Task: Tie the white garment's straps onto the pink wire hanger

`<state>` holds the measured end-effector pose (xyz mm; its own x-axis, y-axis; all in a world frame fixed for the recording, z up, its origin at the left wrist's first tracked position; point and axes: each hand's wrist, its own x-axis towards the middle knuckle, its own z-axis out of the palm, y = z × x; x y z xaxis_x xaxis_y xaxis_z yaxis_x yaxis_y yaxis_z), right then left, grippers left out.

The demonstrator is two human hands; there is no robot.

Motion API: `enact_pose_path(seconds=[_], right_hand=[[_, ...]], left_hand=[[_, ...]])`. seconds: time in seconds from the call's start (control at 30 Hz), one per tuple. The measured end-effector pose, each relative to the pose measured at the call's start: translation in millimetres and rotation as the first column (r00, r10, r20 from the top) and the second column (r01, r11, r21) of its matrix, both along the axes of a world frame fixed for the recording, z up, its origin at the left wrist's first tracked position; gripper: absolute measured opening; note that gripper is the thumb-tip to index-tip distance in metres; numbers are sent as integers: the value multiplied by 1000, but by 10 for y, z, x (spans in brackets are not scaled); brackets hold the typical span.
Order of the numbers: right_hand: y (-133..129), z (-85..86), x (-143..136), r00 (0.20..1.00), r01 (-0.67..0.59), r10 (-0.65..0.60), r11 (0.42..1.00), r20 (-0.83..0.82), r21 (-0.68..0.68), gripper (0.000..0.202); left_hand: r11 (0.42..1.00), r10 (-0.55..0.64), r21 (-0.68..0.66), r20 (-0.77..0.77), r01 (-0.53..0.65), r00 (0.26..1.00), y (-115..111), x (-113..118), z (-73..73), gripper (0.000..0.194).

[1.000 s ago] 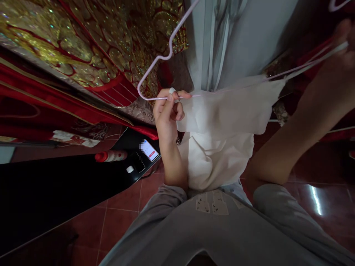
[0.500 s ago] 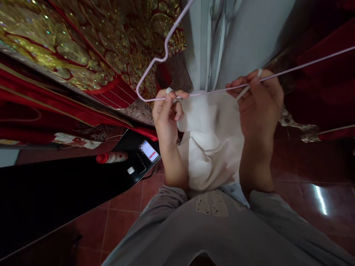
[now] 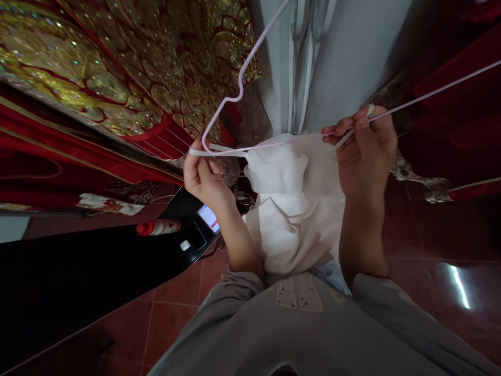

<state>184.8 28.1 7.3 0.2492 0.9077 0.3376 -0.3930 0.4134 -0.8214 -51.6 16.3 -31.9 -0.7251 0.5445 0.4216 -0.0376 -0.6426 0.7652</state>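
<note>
A pink wire hanger [image 3: 241, 78] crosses the view, its lower bar running from left to right. At its left corner my left hand [image 3: 207, 172] is closed on a white strap [image 3: 230, 153], which is stretched beside the bar and joins a white garment [image 3: 282, 203]. My right hand [image 3: 366, 151] pinches the hanger's bar, and a second white strap [image 3: 344, 138] loops over one of its fingers. The garment hangs below the bar, between my forearms.
Red and gold sequined clothes [image 3: 136, 68] hang at the left. A black table [image 3: 97, 271] bears a red-capped bottle [image 3: 158, 227], a lit phone [image 3: 209, 218], a dark device [image 3: 195, 235] and a small white case [image 3: 185, 245]. Dark red cloth [image 3: 454, 115] is at the right.
My left hand has moved left and slightly down, off the bar and past the hanger's corner, pulling the white strap out long. The hanger's left corner has shifted slightly right and down.
</note>
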Motion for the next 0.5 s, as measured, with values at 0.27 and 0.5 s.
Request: enact_pose_path(seconds=[0.27,0.5], right_hand=[[53,-62,-1,1000,6,-6,1000,27,1,25],[67,-82,-40,997,63,-63,998,33,-4,24]], left_hand=[[986,-152,21,-330,168,932,118,-140,154,38],[912,-399,-163,-560,376,726,178,-29,776,29]])
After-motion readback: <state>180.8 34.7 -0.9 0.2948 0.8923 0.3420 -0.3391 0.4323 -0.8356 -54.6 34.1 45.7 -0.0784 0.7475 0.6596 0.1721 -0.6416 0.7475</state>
